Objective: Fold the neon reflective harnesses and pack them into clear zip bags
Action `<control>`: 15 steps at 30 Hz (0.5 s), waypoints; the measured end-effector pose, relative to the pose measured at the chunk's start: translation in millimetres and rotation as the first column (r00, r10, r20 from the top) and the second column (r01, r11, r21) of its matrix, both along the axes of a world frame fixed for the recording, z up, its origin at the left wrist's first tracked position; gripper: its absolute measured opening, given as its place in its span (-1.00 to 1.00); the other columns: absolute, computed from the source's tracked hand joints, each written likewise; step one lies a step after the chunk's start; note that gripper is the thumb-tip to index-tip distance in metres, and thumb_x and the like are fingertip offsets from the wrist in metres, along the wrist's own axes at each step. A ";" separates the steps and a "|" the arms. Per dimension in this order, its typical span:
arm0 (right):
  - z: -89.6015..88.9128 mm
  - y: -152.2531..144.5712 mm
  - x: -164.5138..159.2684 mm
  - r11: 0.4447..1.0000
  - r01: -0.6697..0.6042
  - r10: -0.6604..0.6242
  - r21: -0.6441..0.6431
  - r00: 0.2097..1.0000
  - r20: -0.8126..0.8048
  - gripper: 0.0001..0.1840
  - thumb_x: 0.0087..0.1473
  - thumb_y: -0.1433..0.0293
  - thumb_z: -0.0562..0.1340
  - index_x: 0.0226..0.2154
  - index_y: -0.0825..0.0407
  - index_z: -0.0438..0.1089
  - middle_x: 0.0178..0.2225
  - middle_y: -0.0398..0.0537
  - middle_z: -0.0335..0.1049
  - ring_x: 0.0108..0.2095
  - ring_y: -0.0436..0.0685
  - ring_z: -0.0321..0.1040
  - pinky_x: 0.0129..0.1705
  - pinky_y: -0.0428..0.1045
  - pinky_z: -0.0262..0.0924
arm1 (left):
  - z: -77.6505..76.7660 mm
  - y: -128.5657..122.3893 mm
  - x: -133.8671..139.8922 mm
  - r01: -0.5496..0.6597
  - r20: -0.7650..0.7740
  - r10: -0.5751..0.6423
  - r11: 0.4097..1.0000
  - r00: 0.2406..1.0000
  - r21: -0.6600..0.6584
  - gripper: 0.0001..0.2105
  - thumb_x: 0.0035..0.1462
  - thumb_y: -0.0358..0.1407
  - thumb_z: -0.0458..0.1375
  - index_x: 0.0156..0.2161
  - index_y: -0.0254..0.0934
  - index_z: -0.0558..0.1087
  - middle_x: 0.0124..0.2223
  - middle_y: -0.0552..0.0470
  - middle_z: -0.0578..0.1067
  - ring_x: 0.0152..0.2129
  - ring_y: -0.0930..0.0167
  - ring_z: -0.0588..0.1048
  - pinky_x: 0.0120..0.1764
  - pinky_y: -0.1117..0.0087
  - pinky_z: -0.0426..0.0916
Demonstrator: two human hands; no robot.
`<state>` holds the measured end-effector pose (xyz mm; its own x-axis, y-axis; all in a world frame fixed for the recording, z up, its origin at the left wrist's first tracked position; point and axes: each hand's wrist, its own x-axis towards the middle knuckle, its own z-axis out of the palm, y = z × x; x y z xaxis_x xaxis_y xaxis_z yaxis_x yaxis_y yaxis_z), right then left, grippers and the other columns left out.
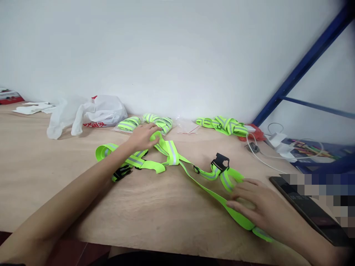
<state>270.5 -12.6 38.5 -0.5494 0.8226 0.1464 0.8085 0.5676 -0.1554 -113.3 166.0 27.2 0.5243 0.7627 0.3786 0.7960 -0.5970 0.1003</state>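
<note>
The harness point(173, 155) lies spread over the middle of the table point(124, 218), its black buckle point(221, 162) near the right hand. The hands are well apart. The left hand point(144, 136) has thumb and fingers closed on a loop of it; the right hand point(257, 201) touches the strap, but whether it grips cannot be told.

Behind lie two packets point(130, 123), a clear bag point(186, 125), a bundle point(222, 125) and a white bag point(109, 111). The table is pale wood against a white wall point(166, 55), with a blue frame point(302, 70) at right.

The left forearm hides part of the harness. Blurred blocks adjoin the phone point(305, 207), whose screen is hard to read. A red box point(10, 96) is cut off at the left edge.
</note>
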 end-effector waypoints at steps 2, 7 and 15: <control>6.7 19.9 -16.3 0.998 0.054 -0.053 0.031 0.998 -0.020 -0.70 0.26 0.12 0.15 -0.38 -0.14 0.50 -0.39 -0.06 0.51 -0.33 0.20 0.43 -0.25 0.13 0.25 | 2.8 -15.7 16.7 0.080 -0.073 -0.080 0.997 0.994 -0.001 -0.56 0.24 -0.25 0.03 0.22 -0.20 0.33 0.20 -0.13 0.39 0.10 0.13 0.37 0.14 0.07 0.22; 2.7 72.3 -49.2 0.997 -0.034 0.035 -0.068 0.999 0.013 -0.68 0.13 0.20 0.27 -0.07 -0.08 0.49 -0.05 0.00 0.51 -0.04 0.26 0.41 -0.02 0.09 0.24 | -21.7 -41.5 37.3 0.287 -0.159 -0.295 0.955 0.942 -0.076 -0.52 0.21 -0.43 -0.01 0.22 -0.13 0.35 0.28 -0.12 0.33 0.14 0.16 0.36 0.14 0.09 0.22; -34.9 117.3 -14.3 0.958 0.270 -0.246 -0.097 0.947 0.208 -0.62 0.23 0.25 0.11 0.02 -0.04 0.46 -0.08 0.12 0.55 -0.09 0.33 0.48 -0.13 0.07 0.25 | -32.6 -42.1 5.7 0.208 0.048 -0.212 0.976 0.976 0.068 -0.69 0.20 -0.46 0.07 -0.09 -0.17 0.61 0.02 -0.12 0.47 -0.13 0.28 0.48 -0.13 0.30 0.37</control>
